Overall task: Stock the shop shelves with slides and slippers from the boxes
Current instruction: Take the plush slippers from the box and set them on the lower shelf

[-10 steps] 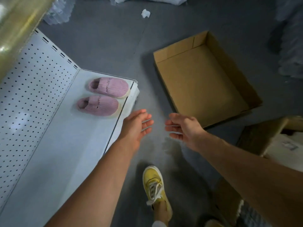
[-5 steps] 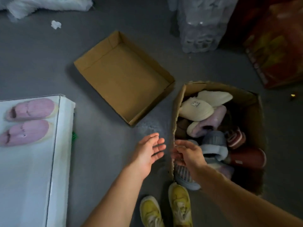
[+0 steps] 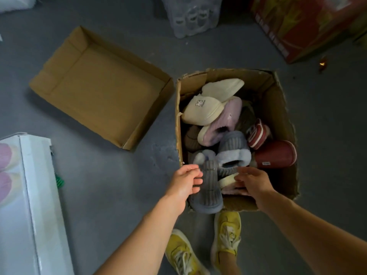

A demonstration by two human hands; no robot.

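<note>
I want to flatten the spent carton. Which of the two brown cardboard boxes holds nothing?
The shallow brown cardboard tray on the left shows only bare cardboard; the deeper brown box beside it is piled with slippers.

The pink slippers [image 3: 7, 171] on the white shelf [image 3: 37, 195] are cut by the left edge and washed out by glare. The right hand [image 3: 253, 182] covers part of the pale slipper [image 3: 228, 180] beneath it, so its grip cannot be told. Lower slippers in the full box [image 3: 278, 108] lie buried in shadow. The red carton [image 3: 297, 26] and clear packs [image 3: 192, 14] run off the top edge.
</note>
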